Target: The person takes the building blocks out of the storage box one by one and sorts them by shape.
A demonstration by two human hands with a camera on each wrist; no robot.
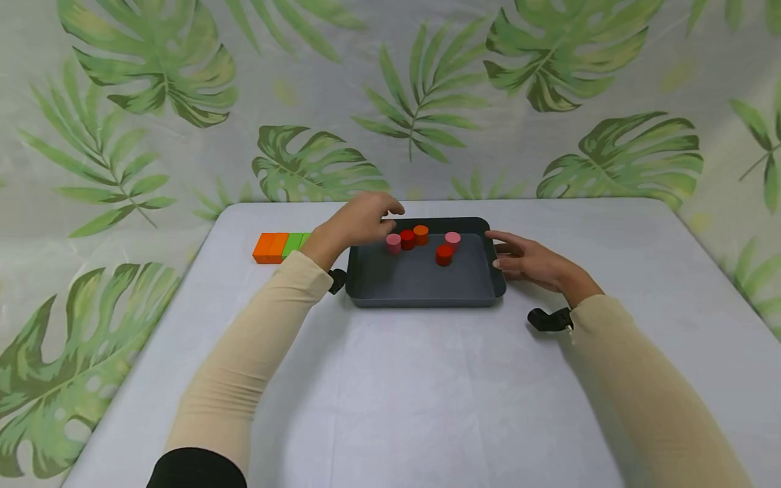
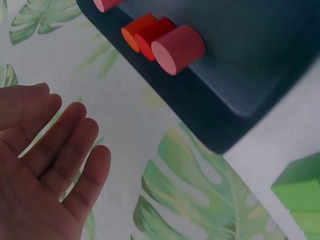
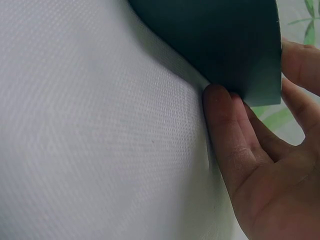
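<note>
A dark grey tray (image 1: 427,288) lies on the table with several small cylinders standing in it. A pink cylinder (image 1: 393,244), a red one (image 1: 407,240) and an orange one (image 1: 421,235) form a row toward the back left. Farther right are another pink cylinder (image 1: 453,240) and a red one (image 1: 444,255). My left hand (image 1: 364,220) hovers over the tray's back left corner, its fingers loosely extended and holding nothing. At the tray's right side, fingers of my right hand (image 1: 531,263) touch the outer wall, fairly straight.
Left of the tray, orange blocks (image 1: 270,249) and green blocks (image 1: 294,244) sit side by side, partly hidden behind my left wrist. A white cloth covers the table (image 1: 415,393). Behind it hangs a leaf-patterned curtain (image 1: 427,95).
</note>
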